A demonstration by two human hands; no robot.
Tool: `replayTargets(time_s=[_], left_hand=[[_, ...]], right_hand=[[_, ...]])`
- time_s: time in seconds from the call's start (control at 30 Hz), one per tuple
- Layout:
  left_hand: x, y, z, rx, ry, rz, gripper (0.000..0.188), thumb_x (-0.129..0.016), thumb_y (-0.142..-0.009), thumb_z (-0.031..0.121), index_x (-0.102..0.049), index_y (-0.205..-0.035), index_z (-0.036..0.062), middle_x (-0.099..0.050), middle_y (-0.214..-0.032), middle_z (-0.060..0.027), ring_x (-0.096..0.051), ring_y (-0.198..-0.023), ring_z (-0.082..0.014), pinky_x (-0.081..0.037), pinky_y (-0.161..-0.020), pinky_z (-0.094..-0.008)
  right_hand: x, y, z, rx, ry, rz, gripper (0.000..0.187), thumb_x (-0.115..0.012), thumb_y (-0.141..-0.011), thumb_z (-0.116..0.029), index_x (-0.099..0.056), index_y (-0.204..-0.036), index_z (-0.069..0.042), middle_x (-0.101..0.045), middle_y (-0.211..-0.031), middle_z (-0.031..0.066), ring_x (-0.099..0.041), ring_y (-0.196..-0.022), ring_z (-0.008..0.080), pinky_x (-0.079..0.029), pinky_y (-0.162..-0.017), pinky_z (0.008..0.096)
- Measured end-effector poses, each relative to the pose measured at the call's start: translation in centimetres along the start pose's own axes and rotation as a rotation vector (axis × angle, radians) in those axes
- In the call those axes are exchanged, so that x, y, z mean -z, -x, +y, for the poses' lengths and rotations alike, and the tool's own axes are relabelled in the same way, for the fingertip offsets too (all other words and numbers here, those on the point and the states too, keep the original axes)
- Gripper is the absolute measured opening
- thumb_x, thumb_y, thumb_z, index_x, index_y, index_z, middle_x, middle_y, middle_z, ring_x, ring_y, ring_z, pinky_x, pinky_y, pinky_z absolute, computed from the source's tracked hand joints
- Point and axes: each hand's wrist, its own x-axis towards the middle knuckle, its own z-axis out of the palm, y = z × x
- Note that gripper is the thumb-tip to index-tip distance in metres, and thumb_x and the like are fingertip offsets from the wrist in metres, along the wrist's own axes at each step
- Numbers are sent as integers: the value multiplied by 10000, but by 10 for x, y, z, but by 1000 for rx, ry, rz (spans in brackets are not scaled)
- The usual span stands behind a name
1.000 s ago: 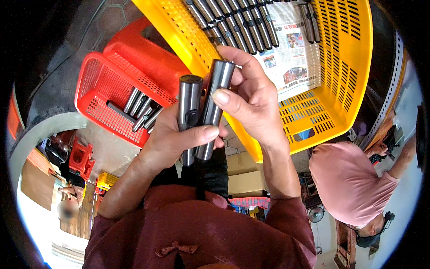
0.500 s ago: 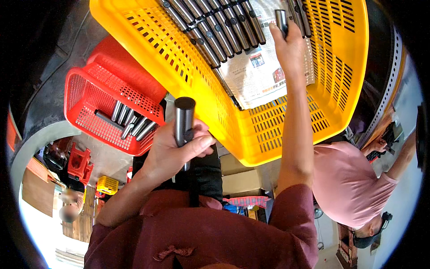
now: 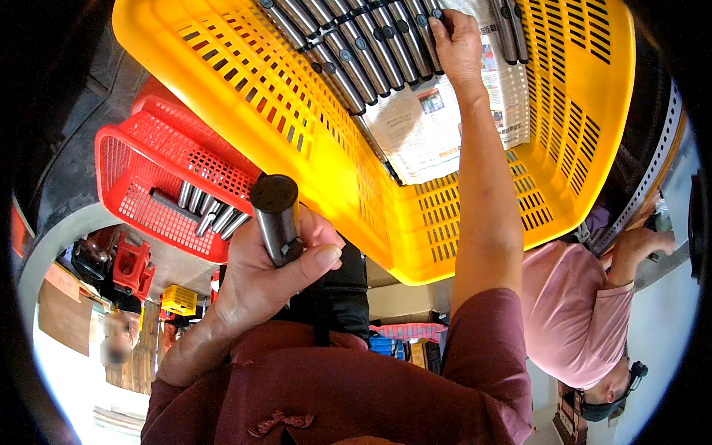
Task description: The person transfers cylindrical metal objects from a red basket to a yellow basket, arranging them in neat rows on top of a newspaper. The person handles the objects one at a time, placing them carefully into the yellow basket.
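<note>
The left hand [image 3: 285,263] grips a steel rod [image 3: 273,215], while the right hand [image 3: 460,55], hold unclear from here, could jostle the rod row [image 3: 389,58] by crowding.

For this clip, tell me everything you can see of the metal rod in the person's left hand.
The metal rod is a thick cylinder, apparently steel, with glossy grey sides, a flat, darker round end face and a small dark feature beside the thumb. It tilts, that end up toward the camera. The left hand grips it, hiding much of its lower part, near the yellow crate's rim.
</note>
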Motion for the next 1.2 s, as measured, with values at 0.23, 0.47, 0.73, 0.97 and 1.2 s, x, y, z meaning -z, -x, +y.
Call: replayTargets(time_s=[0.23,0.47,0.73,0.97,1.2], left_hand=[[6,-6,-7,-184,-82,18,281,-678,-872,226,-510,-972,25,-612,-1016,-199,-661,-875,-259,-559,-752,-355],[-3,-10,12,-405,160,48,479,-584,-938,345,-507,-1255,-4,-544,-1274,-175,-523,-1196,-269,-406,-1013,-414],[-15,-18,16,-402,58,-166,712,-639,-876,463,-402,-1351,-10,-482,-1337,-137,-500,-1180,-227,-371,-1037,-381],[3,-6,3,-280,-197,-120,303,-566,-950,106,-522,-1233,11,-583,-1179,-91,-559,-1083,-161,-435,-953,-311],[11,11,-2,-196,-137,-25,259,-520,-963,85,-543,-1197,-23,-598,-1125,-113,-567,-1029,-149,-439,-937,-298]], right_hand=[[53,44,-100,-171,-511,231,314,-588,-952,-167,-534,-1181,40,-586,-971,72,-539,-833,121,-459,-734,252],[136,113,-270,107,-643,-539,397,-758,-726,-109,-581,-1074,-39,-638,-902,146,-660,-781,307,-537,-684,380],[134,122,-258,-40,-398,-328,399,-722,-792,-168,-544,-1122,-29,-631,-949,180,-652,-824,370,-536,-704,410],[80,68,-36,-86,156,-14,294,-654,-857,-203,-566,-1046,3,-624,-943,196,-619,-795,370,-497,-698,441],[46,20,25,140,237,0,318,-648,-876,-241,-611,-1095,-14,-595,-944,190,-574,-913,382,-467,-795,453]])
